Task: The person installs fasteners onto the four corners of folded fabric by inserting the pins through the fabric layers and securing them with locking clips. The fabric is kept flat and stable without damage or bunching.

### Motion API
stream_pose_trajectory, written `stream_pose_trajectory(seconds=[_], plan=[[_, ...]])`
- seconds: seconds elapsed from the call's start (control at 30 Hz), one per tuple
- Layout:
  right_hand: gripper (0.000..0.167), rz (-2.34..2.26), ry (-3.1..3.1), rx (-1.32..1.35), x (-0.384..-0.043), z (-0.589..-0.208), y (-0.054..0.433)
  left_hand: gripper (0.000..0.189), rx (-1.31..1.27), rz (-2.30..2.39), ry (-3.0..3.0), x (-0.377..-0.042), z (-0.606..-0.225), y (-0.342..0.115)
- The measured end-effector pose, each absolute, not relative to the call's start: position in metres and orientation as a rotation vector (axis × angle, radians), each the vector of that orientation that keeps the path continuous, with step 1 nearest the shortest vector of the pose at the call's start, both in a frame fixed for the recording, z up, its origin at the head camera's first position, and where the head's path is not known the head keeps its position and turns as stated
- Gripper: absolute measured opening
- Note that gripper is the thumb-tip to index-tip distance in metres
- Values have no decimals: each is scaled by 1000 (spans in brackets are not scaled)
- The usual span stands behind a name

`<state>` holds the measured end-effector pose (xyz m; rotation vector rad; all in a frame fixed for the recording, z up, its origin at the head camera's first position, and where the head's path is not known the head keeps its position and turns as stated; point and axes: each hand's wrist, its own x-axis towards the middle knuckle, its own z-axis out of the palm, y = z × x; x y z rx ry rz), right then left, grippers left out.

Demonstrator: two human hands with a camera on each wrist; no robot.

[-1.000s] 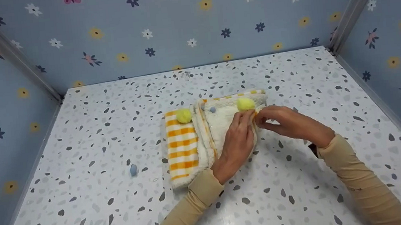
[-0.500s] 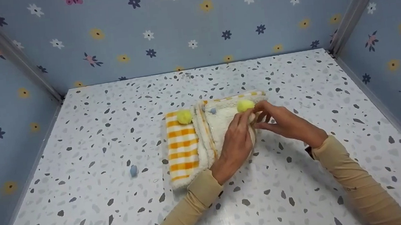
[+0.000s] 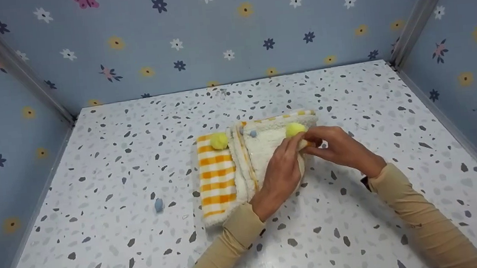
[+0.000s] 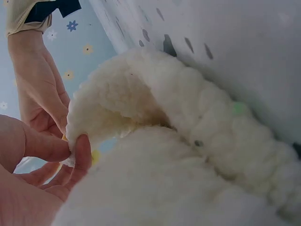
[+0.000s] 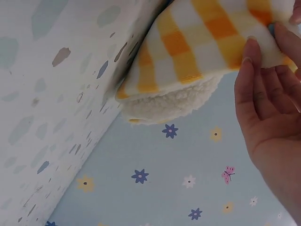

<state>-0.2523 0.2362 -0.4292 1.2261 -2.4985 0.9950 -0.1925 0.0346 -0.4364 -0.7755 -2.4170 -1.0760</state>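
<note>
A folded cloth [image 3: 218,179], yellow-and-white checked on one face and cream fleece on the other, lies on the table. My left hand [image 3: 280,171] reaches across its fleece side and pinches the raised edge between thumb and finger, as the left wrist view shows. Opposite, my right hand [image 3: 339,148] pinches the same edge; its fingers [image 5: 249,54] press on the checked face. A small blue piece [image 5: 272,29] shows at the fingers in the right wrist view. Close behind the hands sits a yellow pom-pom [image 3: 295,129]; a second pom-pom [image 3: 219,141] rests on the checked part.
A small blue piece [image 3: 253,133] sits on the fleece near the fold. Another blue piece [image 3: 158,205] lies on the speckled table [image 3: 106,173], left of the cloth. Flower-patterned panels [image 3: 192,20] enclose the back and both sides.
My right hand has shifted slightly left, closer to the left hand, and the checked edge is now turned up between its fingers. The left hand stays nearly in place.
</note>
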Motion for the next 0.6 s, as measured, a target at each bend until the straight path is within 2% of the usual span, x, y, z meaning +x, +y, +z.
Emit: stream_pose_trajectory(seconds=[0.27, 0.43, 0.6], plan=[[26, 1012, -2434, 1217, -253, -430, 238, 58, -765, -962, -2489, -189, -437, 38], [29, 1031, -2427, 1242, -253, -431, 241, 66, -817, -1044, -2431, -186, -438, 39], [39, 1044, -2408, 1229, -254, -429, 245, 69, -866, -1183, -2308, -186, -437, 43]])
